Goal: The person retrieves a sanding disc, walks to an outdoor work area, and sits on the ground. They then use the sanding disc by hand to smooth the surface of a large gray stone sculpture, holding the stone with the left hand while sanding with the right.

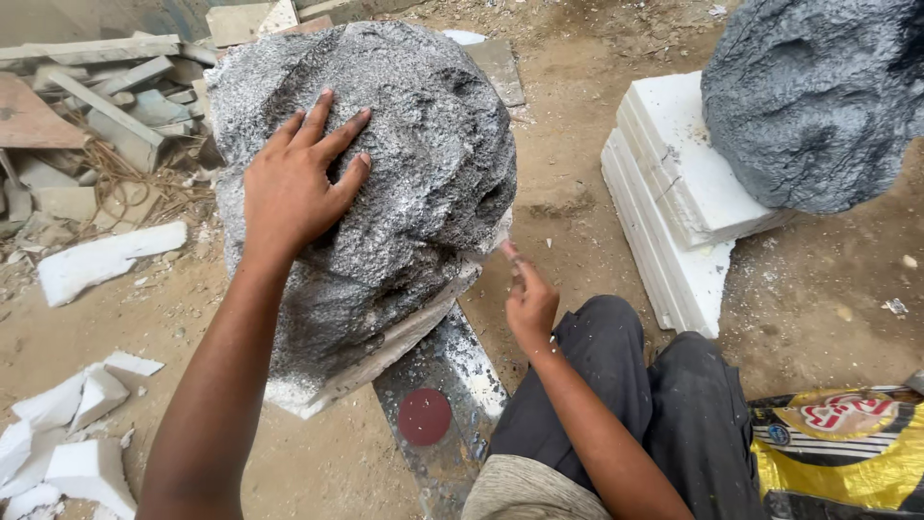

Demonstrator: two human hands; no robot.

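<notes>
Two bare hands work on a large grey speckled foam boulder (404, 164) propped on the sandy ground: the left hand (294, 188) lies flat on top, fingers spread, while the right hand (529, 299) touches its lower edge with fingers pressed together.

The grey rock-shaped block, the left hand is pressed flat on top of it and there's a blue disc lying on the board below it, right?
Not quite. In the head view the disc on the board is red, not blue. The left hand does lie flat on the grey rock-shaped block.
</notes>
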